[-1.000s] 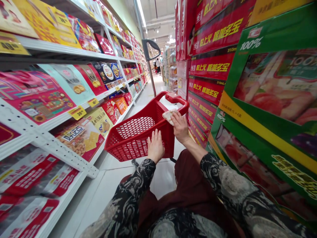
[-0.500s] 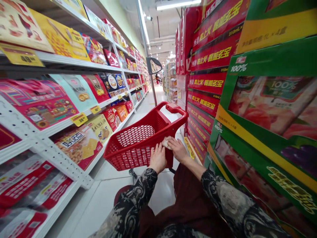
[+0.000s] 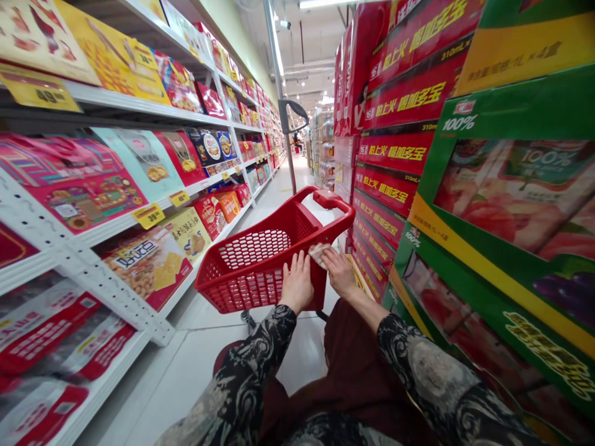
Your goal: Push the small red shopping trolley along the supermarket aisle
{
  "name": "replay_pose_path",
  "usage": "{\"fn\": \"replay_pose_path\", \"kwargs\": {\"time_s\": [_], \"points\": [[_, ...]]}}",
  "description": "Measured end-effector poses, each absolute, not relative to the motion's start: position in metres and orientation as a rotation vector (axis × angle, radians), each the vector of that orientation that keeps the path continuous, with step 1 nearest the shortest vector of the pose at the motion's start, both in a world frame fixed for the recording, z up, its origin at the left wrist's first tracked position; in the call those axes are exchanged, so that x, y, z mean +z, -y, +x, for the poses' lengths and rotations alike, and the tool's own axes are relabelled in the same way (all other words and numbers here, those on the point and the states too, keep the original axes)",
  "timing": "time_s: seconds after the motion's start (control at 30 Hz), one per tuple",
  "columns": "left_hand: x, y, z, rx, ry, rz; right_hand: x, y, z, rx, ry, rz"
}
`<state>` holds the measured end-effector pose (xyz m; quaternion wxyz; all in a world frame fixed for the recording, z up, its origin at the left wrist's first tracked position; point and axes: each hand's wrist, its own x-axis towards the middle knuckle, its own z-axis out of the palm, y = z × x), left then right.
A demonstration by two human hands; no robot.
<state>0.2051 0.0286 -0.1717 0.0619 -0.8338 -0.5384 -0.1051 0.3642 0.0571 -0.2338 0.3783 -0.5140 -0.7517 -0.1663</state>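
A red plastic shopping basket cart (image 3: 260, 260) stands in the aisle in front of me, empty inside, its red handle at the far end. My left hand (image 3: 296, 285) lies flat with fingers spread against the basket's near side wall. My right hand (image 3: 338, 270) presses a small pale cloth (image 3: 318, 253) against the basket's near right edge, fingers closed over it. Both sleeves are dark with a grey swirl pattern.
Shelves of boxed biscuits and gift boxes (image 3: 116, 186) with yellow price tags line the left. Stacked red drink cartons (image 3: 395, 142) and green juice cartons (image 3: 502, 204) rise close on the right. A grey pole with a handle (image 3: 290, 136) stands beyond the basket. The white aisle floor (image 3: 195, 353) runs ahead.
My right hand with the cloth came down from the basket's upper rim near the handle to its near right edge. My left hand stayed on the side wall. The view shifted slightly.
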Motion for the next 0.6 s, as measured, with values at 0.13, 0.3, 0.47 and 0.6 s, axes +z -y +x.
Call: {"fn": "replay_pose_path", "kwargs": {"time_s": [0.13,0.3,0.47,0.6], "points": [[-0.177,-0.032,0.196,-0.308,1.654,-2.481,-0.21,-0.056,0.352,-0.42,1.88,-1.215],[-0.173,-0.038,0.181,-0.336,1.72,-2.382,-0.177,-0.076,0.343,-0.444,1.785,-1.25],[-0.175,-0.038,0.172,-0.342,1.756,-2.361,-0.214,-0.078,0.313,-0.386,2.048,-1.287],[-0.182,-0.033,0.164,-0.282,1.791,-2.381,-0.239,-0.066,0.29,-0.326,2.245,-1.264]]}}
